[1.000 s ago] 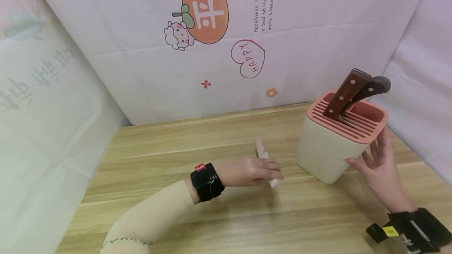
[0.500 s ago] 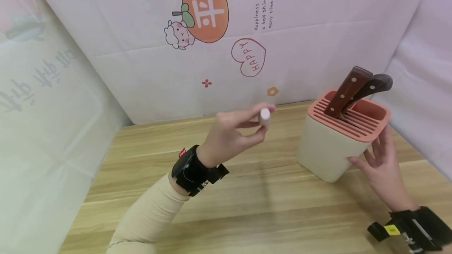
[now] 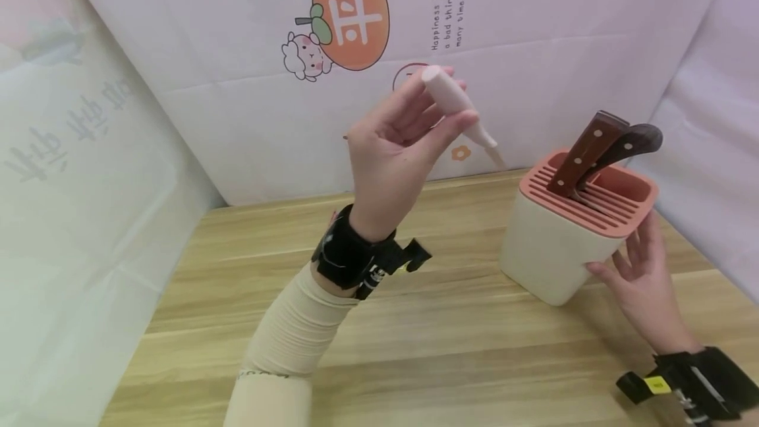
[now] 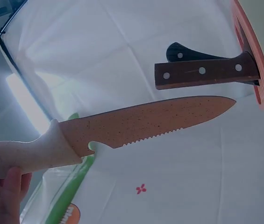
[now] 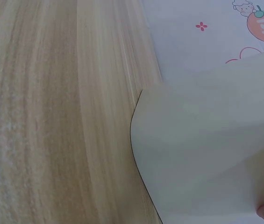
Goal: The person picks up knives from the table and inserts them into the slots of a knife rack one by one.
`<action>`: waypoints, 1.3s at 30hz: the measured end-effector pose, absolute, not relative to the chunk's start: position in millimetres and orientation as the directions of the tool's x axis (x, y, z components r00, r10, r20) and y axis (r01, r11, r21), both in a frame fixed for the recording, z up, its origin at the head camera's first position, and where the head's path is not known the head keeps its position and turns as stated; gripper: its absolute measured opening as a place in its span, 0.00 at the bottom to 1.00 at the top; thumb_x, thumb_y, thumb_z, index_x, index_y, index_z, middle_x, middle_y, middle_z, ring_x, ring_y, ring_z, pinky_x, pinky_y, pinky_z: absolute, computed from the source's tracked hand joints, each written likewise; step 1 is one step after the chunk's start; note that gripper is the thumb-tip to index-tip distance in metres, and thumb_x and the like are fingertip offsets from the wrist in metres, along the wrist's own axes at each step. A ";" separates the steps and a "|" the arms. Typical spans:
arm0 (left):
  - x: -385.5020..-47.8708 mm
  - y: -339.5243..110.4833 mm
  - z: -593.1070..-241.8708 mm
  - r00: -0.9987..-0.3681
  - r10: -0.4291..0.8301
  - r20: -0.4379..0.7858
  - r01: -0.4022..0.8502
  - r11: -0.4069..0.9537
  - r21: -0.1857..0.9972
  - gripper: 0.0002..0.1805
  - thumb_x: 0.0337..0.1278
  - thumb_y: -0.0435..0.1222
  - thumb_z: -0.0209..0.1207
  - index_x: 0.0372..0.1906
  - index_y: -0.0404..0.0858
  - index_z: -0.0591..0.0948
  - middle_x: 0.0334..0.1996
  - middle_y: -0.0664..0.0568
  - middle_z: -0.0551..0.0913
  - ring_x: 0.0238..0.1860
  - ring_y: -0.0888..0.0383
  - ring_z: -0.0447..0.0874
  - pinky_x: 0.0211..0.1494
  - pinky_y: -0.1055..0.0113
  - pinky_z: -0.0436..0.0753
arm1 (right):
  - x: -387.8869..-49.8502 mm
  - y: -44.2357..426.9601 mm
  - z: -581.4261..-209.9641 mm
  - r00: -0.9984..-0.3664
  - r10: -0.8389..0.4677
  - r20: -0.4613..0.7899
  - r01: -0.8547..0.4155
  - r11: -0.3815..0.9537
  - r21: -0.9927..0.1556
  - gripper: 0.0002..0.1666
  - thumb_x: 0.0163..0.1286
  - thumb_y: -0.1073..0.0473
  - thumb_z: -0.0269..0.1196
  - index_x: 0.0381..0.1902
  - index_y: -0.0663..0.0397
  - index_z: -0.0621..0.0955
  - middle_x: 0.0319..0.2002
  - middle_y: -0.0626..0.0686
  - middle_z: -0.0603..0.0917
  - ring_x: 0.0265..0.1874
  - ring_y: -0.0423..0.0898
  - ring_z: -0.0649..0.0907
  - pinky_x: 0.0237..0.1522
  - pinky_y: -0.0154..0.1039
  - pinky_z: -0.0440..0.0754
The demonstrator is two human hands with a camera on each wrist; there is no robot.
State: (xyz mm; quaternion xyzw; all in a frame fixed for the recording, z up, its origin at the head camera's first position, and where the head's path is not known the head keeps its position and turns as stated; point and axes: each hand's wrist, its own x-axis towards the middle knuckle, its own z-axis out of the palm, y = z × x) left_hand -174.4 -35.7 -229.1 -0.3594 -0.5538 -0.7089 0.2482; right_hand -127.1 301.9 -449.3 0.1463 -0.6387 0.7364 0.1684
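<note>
My left hand (image 3: 394, 157) holds a kitchen knife (image 3: 450, 94) by its white handle, raised above the table to the left of the knife block (image 3: 534, 242). In the left wrist view, the knife's copper-coloured blade (image 4: 150, 116) has dark specks and a partly serrated edge, and points toward the block. Cream-sided with a slotted coral top, the block stands upright. Two riveted handles stick out of its slots, one brown (image 3: 587, 150) and one darker and curved (image 3: 637, 142). My right hand (image 3: 643, 288) grips the block's right side, thumb on the near face; its other fingers are partly hidden.
A wood-grain table (image 3: 415, 348) lies under everything. Behind it hangs a white printed cloth (image 3: 237, 117), with more cloth on the left and right sides. The block stands near the table's right edge.
My left hand has lifted the knife off the table, up and toward the back, and turned it so its blade now slants down toward the block. My right hand stays at the block.
</note>
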 end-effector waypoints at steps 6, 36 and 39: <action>-184.8 -7.9 -230.9 -0.593 0.047 0.804 0.758 -0.303 0.578 0.23 0.52 0.12 0.68 0.55 0.12 0.78 0.44 0.22 0.86 0.48 0.36 0.92 0.52 0.58 0.92 | -127.6 303.1 -449.4 -0.895 0.050 0.443 -0.446 -0.123 -0.887 0.65 0.66 0.87 0.61 0.88 0.42 0.46 0.88 0.50 0.38 0.86 0.48 0.38 0.81 0.31 0.52; -222.0 67.4 -278.7 -0.823 0.341 0.455 0.534 0.189 0.824 0.28 0.65 0.34 0.71 0.68 0.34 0.81 0.59 0.44 0.88 0.50 0.66 0.91 0.49 0.86 0.82 | -128.8 304.4 -450.0 -0.887 0.075 0.455 -0.461 -0.147 -0.875 0.65 0.65 0.87 0.62 0.88 0.43 0.47 0.88 0.51 0.40 0.86 0.49 0.41 0.82 0.33 0.54; -222.3 68.6 -296.9 -0.854 0.308 0.418 0.479 0.155 0.864 0.25 0.65 0.31 0.71 0.66 0.33 0.82 0.57 0.43 0.89 0.50 0.65 0.91 0.48 0.85 0.83 | -128.2 303.3 -450.0 -0.892 0.069 0.447 -0.453 -0.139 -0.881 0.65 0.64 0.87 0.62 0.88 0.43 0.47 0.88 0.51 0.40 0.86 0.49 0.41 0.82 0.33 0.53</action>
